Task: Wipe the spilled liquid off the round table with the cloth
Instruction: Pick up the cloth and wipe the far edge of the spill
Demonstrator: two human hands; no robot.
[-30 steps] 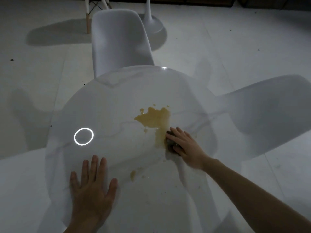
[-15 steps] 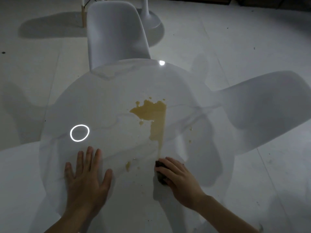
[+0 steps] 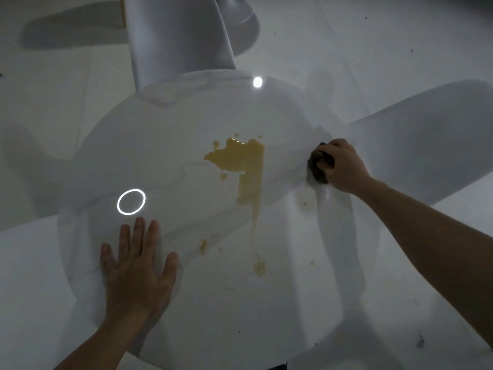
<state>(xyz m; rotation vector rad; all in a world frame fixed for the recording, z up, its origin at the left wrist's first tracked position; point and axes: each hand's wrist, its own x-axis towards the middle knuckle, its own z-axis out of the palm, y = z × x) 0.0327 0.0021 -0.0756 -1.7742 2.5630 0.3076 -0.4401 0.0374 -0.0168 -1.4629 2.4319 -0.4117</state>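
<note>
While the brown puddle (image 3: 240, 161) sits almost whole in the middle of the round table (image 3: 165, 145), I would judge this wipe to be nowhere near finished. Its broad part lies toward the far side of the table, and a narrow tail runs from it down toward the near edge, ending in thin smears (image 3: 259, 267) and a small blob (image 3: 203, 246) closer to the person. To the right of the puddle there are only a few faint specks on the marble-look top, so that strip looks as though it has been passed over, though in this dim light I cannot be sure how clean it is. The dark cloth (image 3: 318, 166) is bunched up at the table's right-hand edge, well apart from the puddle, and the right hand (image 3: 342, 166) is curled over it with the fingers closed round the wad, pressing it to the surface. The left hand (image 3: 137, 265) lies flat and open on the near-left part of the table, fingers spread, holding nothing, apparently just steadying things. A white chair (image 3: 176, 38) stands beyond the far edge. What is left, as I see it, is the main pool, its tail, and the scattered drops near the person.
</note>
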